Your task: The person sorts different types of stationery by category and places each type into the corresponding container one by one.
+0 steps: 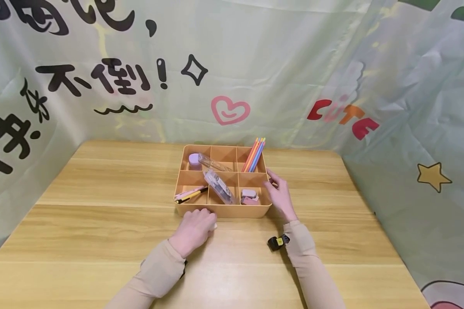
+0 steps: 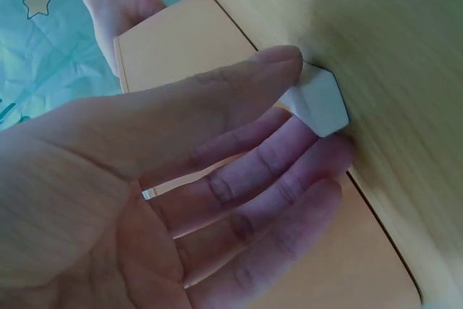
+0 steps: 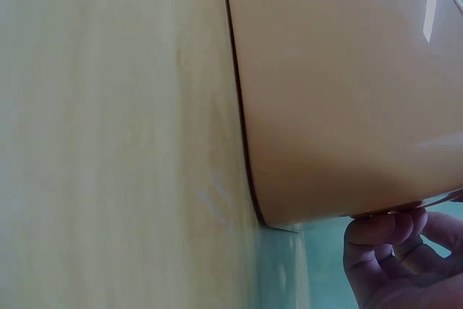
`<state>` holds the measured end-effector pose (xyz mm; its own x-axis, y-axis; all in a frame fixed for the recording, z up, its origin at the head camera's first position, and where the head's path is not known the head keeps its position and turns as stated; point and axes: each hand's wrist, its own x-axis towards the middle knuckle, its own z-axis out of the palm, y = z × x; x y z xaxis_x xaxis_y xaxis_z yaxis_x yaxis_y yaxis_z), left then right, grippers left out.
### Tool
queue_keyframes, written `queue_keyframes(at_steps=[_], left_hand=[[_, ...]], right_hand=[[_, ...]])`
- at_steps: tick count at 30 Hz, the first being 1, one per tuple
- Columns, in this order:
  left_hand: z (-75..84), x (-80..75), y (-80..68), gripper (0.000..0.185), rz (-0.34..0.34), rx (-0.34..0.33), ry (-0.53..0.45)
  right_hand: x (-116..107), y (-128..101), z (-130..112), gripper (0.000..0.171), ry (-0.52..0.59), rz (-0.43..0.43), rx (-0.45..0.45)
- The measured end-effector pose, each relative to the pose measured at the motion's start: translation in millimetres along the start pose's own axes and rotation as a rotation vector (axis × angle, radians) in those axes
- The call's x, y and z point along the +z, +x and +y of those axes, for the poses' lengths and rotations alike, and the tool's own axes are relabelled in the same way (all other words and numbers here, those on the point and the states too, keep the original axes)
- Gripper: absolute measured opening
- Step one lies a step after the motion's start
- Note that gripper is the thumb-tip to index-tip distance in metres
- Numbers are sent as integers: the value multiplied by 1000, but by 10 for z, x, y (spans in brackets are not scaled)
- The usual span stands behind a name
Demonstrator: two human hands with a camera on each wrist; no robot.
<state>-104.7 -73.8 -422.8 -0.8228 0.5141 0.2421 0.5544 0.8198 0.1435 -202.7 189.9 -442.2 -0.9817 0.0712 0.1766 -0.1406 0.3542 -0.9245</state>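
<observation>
An orange organizer box (image 1: 223, 211) with six compartments stands on the table. At its front wall my left hand (image 1: 195, 227) pinches a small white piece (image 2: 322, 103) with cut corners between thumb and fingers; its kind is not clear. The piece is close to the foot of the box's front wall, in the left wrist view. My right hand (image 1: 281, 195) is at the right side of the box, its bent fingers (image 3: 372, 231) gripping the side wall near the rim. Two block erasers (image 1: 249, 194) lie in the front right compartment, beside that hand.
Colored pencils (image 1: 254, 154) stand in the back right compartment. A purple-lidded item (image 1: 195, 160) and a clear case (image 1: 214, 163) are at back left. A clear-packed item (image 1: 219, 187) leans in the front middle; pens (image 1: 191, 195) lie front left. Printed cloth (image 1: 278, 77) surrounds the table (image 1: 112, 201).
</observation>
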Motion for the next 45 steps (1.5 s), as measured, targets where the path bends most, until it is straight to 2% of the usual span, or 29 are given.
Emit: queue_keyframes(at_steps=[3,14,19,25,29,32,35,37,41,45], left_hand=[[-6,6,-8,21,15,26,6],[24,7,3,22,44,50,33],[14,-3,2,21,60,92,35],[-23,-98,23,15,-5,206,-21],[-5,-193,76,15,-43,258,-74],[17,-254,118,17,-12,286,-140],[28,-310,169,20,49,314,-211],[34,-345,208,22,69,308,-238],[58,-391,302,24,72,241,-275],[109,-378,414,23,108,220,-283]], right_hand=[[-4,-6,7,46,2,1,-11],[-7,-18,31,46,2,25,-18],[-18,-4,34,45,-4,27,-21],[-8,4,12,46,5,21,-24],[5,13,6,45,27,16,-27],[11,22,16,45,40,19,-29],[11,22,25,46,36,20,-33],[13,18,32,46,29,22,-28],[13,3,38,47,16,17,-15],[10,-3,34,48,9,10,-1]])
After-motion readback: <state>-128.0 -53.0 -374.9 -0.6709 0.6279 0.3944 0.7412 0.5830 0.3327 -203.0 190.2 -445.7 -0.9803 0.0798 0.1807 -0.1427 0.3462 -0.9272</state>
